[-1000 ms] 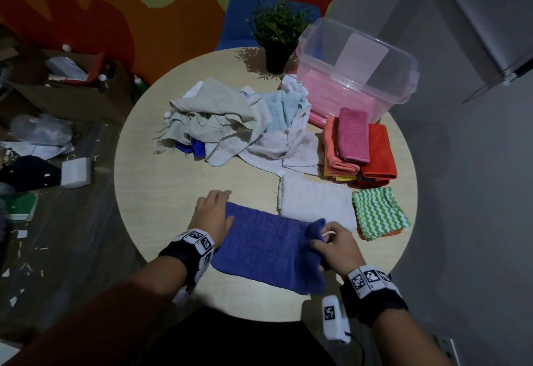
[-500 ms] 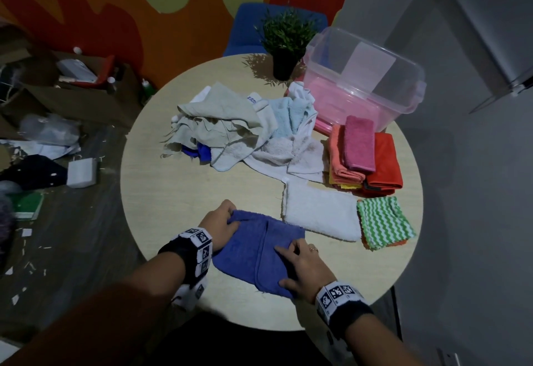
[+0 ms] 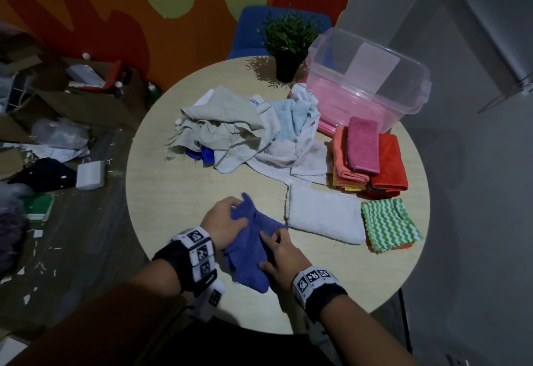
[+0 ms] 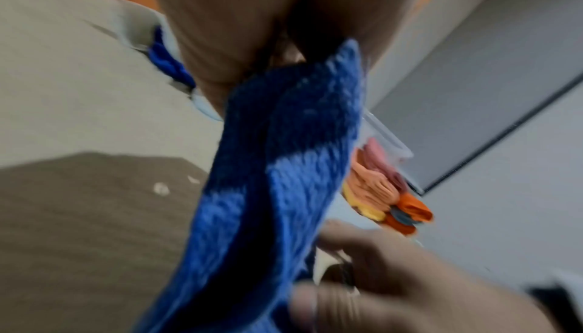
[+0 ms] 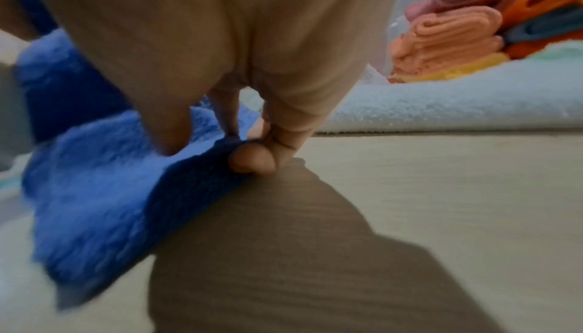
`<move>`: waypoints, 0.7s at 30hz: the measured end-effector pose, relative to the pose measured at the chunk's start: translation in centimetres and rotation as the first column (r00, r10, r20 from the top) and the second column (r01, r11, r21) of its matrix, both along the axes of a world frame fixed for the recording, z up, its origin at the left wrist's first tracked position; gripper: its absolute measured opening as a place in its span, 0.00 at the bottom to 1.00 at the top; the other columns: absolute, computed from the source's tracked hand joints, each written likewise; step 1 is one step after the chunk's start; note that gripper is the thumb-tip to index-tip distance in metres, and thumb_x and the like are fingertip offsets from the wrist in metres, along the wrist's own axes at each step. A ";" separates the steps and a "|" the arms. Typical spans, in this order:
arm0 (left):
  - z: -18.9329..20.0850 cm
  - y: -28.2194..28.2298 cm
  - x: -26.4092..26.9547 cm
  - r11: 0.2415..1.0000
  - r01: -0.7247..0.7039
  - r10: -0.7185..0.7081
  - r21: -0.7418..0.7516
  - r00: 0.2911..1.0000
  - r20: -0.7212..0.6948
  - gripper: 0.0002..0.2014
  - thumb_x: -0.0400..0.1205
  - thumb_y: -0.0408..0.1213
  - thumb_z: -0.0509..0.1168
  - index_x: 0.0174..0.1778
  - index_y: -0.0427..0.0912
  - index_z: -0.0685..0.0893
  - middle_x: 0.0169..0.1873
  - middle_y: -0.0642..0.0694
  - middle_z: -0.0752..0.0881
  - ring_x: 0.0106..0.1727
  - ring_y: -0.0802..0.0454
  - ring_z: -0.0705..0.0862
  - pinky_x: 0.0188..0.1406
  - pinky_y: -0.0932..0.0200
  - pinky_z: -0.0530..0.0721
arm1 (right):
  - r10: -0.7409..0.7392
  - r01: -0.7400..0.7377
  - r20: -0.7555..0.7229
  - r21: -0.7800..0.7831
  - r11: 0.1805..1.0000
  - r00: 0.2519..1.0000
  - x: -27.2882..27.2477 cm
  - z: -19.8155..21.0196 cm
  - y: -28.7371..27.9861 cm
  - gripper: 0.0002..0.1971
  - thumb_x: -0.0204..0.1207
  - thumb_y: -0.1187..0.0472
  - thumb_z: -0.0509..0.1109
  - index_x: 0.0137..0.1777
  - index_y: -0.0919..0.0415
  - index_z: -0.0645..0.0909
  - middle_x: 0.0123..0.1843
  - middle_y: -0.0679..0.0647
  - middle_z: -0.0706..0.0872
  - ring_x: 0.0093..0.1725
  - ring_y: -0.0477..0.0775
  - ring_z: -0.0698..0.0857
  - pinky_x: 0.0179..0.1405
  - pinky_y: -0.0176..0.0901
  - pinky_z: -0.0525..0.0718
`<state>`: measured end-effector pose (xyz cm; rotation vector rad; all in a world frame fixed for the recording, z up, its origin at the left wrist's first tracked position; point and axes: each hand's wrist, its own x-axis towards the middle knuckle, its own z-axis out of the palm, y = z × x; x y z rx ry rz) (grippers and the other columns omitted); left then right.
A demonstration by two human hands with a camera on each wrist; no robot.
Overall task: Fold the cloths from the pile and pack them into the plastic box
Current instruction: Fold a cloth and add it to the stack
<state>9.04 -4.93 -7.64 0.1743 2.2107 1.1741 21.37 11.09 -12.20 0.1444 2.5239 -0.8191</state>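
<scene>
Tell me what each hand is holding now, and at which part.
Both hold the blue cloth. The left hand grips its raised far left corner; the right hand pinches its right edge against the table.

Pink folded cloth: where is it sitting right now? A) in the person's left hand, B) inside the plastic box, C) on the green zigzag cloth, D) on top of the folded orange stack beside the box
D: the pink folded cloth lies on the orange stack on the table, outside the plastic box, while both hands work the blue cloth.
</scene>
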 end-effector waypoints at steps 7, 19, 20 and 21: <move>-1.3 2.7 4.6 0.911 0.411 -0.388 -0.021 0.874 0.291 0.18 0.87 0.37 0.61 0.75 0.46 0.76 0.44 0.42 0.82 0.37 0.43 0.80 0.33 0.53 0.83 | -0.711 0.723 0.290 -0.539 0.431 0.640 1.2 1.4 3.6 0.11 0.87 0.65 0.57 0.58 0.62 0.81 0.39 0.63 0.86 0.31 0.62 0.82 0.41 0.63 0.85; -1.5 1.2 4.1 0.706 0.580 -0.644 -0.406 0.765 -0.027 0.04 0.79 0.44 0.67 0.48 0.52 0.85 0.44 0.54 0.84 0.48 0.49 0.83 0.50 0.53 0.83 | -0.396 0.397 -0.031 0.105 0.912 0.918 -2.1 0.5 1.7 0.13 0.79 0.47 0.67 0.53 0.55 0.77 0.48 0.57 0.86 0.50 0.61 0.85 0.47 0.50 0.83; -1.7 0.8 4.1 0.789 0.461 -0.549 -0.407 0.825 -0.129 0.03 0.80 0.45 0.67 0.47 0.52 0.80 0.46 0.54 0.82 0.49 0.49 0.82 0.51 0.51 0.82 | -0.401 0.404 -0.047 0.110 0.908 0.915 -2.2 0.7 1.7 0.11 0.78 0.49 0.67 0.52 0.56 0.79 0.48 0.57 0.86 0.49 0.61 0.85 0.47 0.50 0.84; -2.1 0.4 4.0 0.850 0.340 -0.448 -0.402 0.868 -0.214 0.08 0.81 0.48 0.67 0.49 0.53 0.75 0.49 0.53 0.79 0.52 0.48 0.79 0.52 0.51 0.81 | -0.423 0.426 -0.050 0.105 0.899 0.905 -2.1 0.9 1.7 0.10 0.77 0.50 0.66 0.49 0.56 0.80 0.46 0.56 0.86 0.47 0.60 0.85 0.46 0.49 0.84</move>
